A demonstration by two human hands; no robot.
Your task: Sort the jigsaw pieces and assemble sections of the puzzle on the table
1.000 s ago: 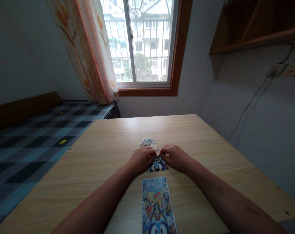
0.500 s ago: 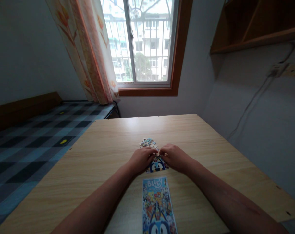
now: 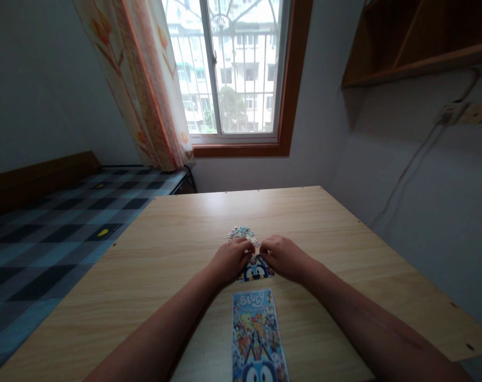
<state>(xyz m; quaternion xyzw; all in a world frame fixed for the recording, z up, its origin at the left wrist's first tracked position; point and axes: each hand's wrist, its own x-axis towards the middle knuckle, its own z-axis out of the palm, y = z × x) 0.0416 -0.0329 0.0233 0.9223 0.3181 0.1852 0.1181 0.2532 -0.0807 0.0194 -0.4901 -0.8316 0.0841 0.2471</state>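
A partly assembled jigsaw puzzle [image 3: 256,272] with a blue cartoon dog face lies flat on the wooden table. At its upper left edge is my left hand [image 3: 235,257], fingers curled and pinched together. My right hand [image 3: 281,255] bends over the upper right edge, its fingertips pressed close together on or just above the pieces. Whatever sits between the fingers of either hand is too small to make out. Just beyond both hands spreads a pile of loose puzzle pieces [image 3: 243,232]. Nearer to me lies the printed picture sheet [image 3: 259,334] headed "Bluey".
The wooden table [image 3: 177,228] reaches toward the wall below a barred window [image 3: 244,79]. A bed with a checked cover [image 3: 66,228] stands along the left side. A cable [image 3: 403,175] hangs from a socket on the right wall, under a wooden shelf [image 3: 419,69].
Both hands stay over the puzzle's upper edge. The left fingertips have drawn back slightly to the left, and the view has shifted a little.
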